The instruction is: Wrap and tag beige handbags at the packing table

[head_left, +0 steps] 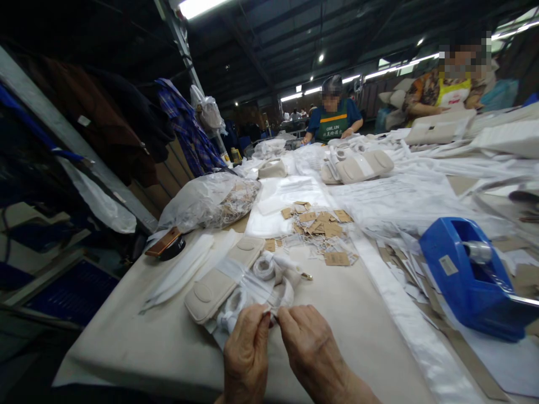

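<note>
My left hand [246,350] and my right hand [309,342] meet at the near edge of a beige handbag, fingertips pinched close together. Something small and pale is between them, too small and covered to name. The beige handbag [210,289] lies on the cloth-covered table just beyond my hands, with a clear plastic band across its middle. Beside its body lies a coiled strap [284,286], partly wrapped in white material. A gold-coloured clasp [307,276] sticks out to the right. Part of the bag's near side is hidden behind my left hand.
Brown paper tags [324,224] lie heaped beyond the bag. A blue tape dispenser [446,258] stands at right. A stuffed plastic bag [206,202] and a wooden-topped black object [168,245] are at left. More handbags [357,167] lie farther back, where two people work.
</note>
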Motion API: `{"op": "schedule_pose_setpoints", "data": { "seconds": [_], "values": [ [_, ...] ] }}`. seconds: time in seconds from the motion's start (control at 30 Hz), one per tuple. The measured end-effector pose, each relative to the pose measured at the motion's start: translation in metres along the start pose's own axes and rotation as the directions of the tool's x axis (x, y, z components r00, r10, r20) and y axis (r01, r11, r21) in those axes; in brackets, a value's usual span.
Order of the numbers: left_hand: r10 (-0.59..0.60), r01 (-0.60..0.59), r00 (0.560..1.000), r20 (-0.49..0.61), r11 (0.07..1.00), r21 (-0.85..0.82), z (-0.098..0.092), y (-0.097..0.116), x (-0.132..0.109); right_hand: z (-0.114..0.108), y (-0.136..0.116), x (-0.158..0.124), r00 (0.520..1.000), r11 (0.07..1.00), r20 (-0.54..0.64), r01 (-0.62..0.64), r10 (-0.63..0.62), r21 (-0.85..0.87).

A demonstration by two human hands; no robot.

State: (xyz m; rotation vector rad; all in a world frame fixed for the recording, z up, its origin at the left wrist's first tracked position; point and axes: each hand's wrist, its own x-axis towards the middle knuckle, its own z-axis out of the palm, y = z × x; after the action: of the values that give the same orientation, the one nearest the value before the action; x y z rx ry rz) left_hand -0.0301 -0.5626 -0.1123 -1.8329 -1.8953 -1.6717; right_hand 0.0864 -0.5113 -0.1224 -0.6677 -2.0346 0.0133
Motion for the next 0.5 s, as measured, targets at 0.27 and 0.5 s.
{"op": "schedule_pose_setpoints", "data": {
  "seconds": [0.27, 0.5],
  "values": [
    [0.171, -0.169, 0.985, -0.021, 0.983, 0.068, 0.006, -0.001, -0.006, 0.011, 0.000, 0.000, 0.999, 0.994, -0.002, -0.039, 0.040, 0.100],
    [-0.003, 0.030, 0.967, 0.256, 0.995, -0.099, -0.008, 0.003, 0.007, 0.009, 0.016, -0.006, 0.988, 0.843, 0.115, -0.147, 0.101, 0.518]
  ]
}}
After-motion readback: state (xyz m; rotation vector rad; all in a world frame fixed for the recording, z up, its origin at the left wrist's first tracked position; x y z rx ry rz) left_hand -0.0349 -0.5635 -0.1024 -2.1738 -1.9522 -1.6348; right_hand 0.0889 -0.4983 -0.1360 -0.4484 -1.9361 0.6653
